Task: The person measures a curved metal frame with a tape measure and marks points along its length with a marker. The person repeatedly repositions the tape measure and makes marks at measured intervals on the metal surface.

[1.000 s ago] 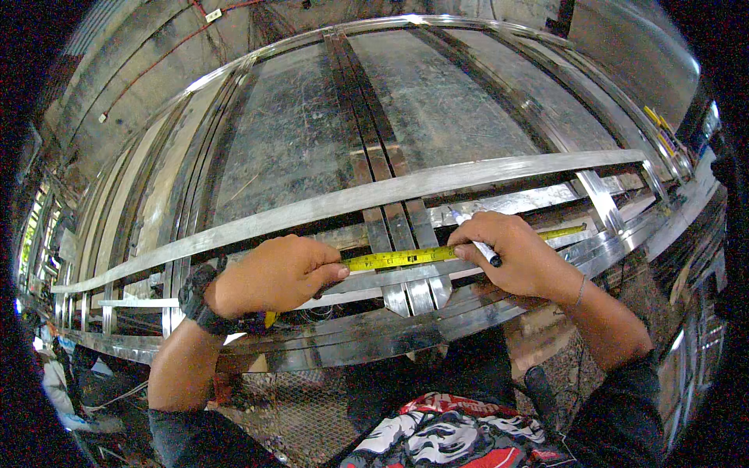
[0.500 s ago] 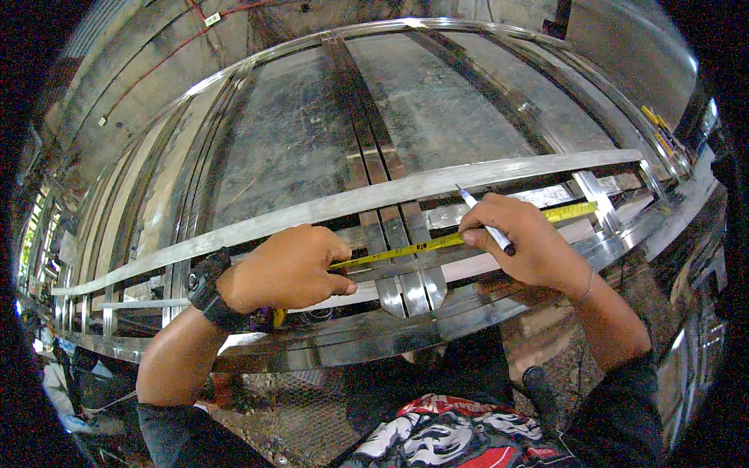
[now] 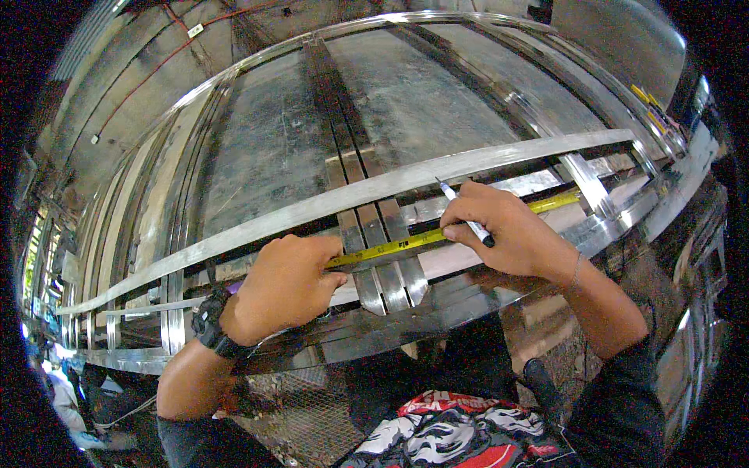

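A yellow tape measure blade [image 3: 390, 248] stretches between my hands, over a group of shiny upright metal strips [image 3: 382, 287]. My left hand [image 3: 287, 282], with a black watch at the wrist, is closed with the blade between thumb and fingers. My right hand [image 3: 515, 232] pinches the blade farther along and also holds a white marker pen [image 3: 474, 228], its thin dark tip pointing up and left. The blade runs on past the right hand toward a metal crosspiece [image 3: 587, 186]. Just beyond both hands lies a long flat metal bar [image 3: 304, 210]. The tape's case is not visible.
A large metal frame with several long bars [image 3: 460, 66] spreads over a grey worktop [image 3: 269, 117]. Yellow-handled tools [image 3: 649, 108] lie at the far right. A red cable [image 3: 139, 93] runs along the concrete floor at far left. Wire mesh [image 3: 308, 409] shows below the near edge.
My left hand has shifted right, closer to the upright strips. The blade between my hands has tilted, showing more of its face. The whole view has turned slightly; both grips remain.
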Available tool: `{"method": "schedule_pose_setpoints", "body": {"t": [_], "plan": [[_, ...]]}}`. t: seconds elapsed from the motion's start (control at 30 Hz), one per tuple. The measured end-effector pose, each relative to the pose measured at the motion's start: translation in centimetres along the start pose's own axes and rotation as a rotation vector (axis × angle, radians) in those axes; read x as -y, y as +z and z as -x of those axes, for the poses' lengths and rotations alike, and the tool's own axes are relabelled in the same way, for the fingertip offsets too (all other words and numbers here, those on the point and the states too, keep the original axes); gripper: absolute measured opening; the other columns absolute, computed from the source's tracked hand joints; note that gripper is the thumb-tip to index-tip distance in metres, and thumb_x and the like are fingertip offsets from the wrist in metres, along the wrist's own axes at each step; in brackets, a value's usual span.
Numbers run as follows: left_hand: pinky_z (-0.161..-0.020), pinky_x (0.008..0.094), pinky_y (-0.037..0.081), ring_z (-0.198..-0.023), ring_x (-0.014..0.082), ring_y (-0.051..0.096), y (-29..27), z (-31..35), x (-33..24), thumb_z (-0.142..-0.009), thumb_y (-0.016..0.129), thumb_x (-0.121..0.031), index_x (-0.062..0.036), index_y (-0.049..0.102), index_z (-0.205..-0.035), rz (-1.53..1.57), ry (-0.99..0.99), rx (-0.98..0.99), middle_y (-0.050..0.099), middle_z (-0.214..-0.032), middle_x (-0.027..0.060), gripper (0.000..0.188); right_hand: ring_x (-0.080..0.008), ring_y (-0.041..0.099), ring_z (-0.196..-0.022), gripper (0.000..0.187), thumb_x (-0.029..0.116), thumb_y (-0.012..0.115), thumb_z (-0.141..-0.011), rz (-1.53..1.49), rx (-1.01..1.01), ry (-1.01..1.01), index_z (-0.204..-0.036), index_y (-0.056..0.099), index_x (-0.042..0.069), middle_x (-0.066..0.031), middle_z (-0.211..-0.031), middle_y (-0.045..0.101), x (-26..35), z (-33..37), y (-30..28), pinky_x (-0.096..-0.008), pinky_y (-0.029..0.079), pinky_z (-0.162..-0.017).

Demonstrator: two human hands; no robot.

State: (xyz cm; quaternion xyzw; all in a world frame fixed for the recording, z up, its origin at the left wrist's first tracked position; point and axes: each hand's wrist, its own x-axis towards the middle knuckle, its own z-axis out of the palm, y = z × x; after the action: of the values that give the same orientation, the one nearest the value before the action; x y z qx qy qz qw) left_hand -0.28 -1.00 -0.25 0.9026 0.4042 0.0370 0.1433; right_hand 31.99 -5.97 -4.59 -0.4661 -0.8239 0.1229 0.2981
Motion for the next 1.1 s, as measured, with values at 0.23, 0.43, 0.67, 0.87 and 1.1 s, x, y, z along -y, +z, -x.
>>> {"method": "schedule_pose_setpoints", "body": {"t": [0.23,0.43,0.67,0.87,1.1], "plan": [[-0.066,0.0453,0.052,-0.072,0.0382,0.069,0.0,0.0,0.5,-0.090,0.081,-0.021,-0.0077,0.076,-0.103,0.055,0.048,-0.041,0.070,-0.079,0.0193,0.019,-0.0378,0.063,-0.092,0.008,0.012,0.072,-0.098,0.074,0.006,0.011,-0.102,0.068,0.005,-0.0144,-0.094,0.062,0.2,-0.3,0.1,-0.0473,0.050,-0.080],[-0.064,0.0437,0.050,-0.067,0.0344,0.066,-0.5,-0.3,1.5,-0.094,0.078,-0.022,-0.0084,0.075,-0.101,0.102,0.129,0.052,0.068,-0.076,0.0174,0.016,-0.0442,0.064,-0.096,0.012,0.013,0.070,-0.096,0.050,0.063,0.071,-0.106,0.066,0.010,-0.0181,-0.097,0.060,0.2,-0.4,0.3,-0.0544,0.051,-0.081],[-0.067,0.0449,0.052,-0.073,0.0363,0.070,0.3,-0.6,2.0,-0.099,0.072,-0.025,-0.0073,0.073,-0.100,0.073,0.163,0.036,0.069,-0.077,0.0152,0.018,-0.0407,0.064,-0.092,0.009,0.014,0.071,-0.097,0.091,-0.009,0.064,-0.102,0.067,0.008,-0.0158,-0.094,0.061,0.4,-0.2,0.2,-0.0505,0.051,-0.079],[-0.067,0.0400,0.052,-0.073,0.0243,0.067,0.3,-0.8,2.1,-0.101,0.071,-0.018,-0.0043,0.068,-0.103,0.261,0.135,0.046,0.069,-0.081,0.0121,0.015,-0.0424,0.064,-0.093,0.010,0.016,0.070,-0.098,0.064,0.029,0.057,-0.102,0.067,0.009,-0.0169,-0.095,0.062,0.1,-0.2,0.0,-0.0525,0.052,-0.080],[-0.067,0.0346,0.052,-0.075,0.0136,0.064,0.8,-0.9,2.6,-0.098,0.076,-0.015,-0.0025,0.068,-0.099,0.290,0.053,0.104,0.070,-0.081,0.0068,0.015,-0.0443,0.065,-0.094,0.011,0.019,0.069,-0.097,0.064,0.045,0.073,-0.102,0.066,0.010,-0.0181,-0.095,0.063,0.3,0.0,0.0,-0.0556,0.052,-0.081]]}}
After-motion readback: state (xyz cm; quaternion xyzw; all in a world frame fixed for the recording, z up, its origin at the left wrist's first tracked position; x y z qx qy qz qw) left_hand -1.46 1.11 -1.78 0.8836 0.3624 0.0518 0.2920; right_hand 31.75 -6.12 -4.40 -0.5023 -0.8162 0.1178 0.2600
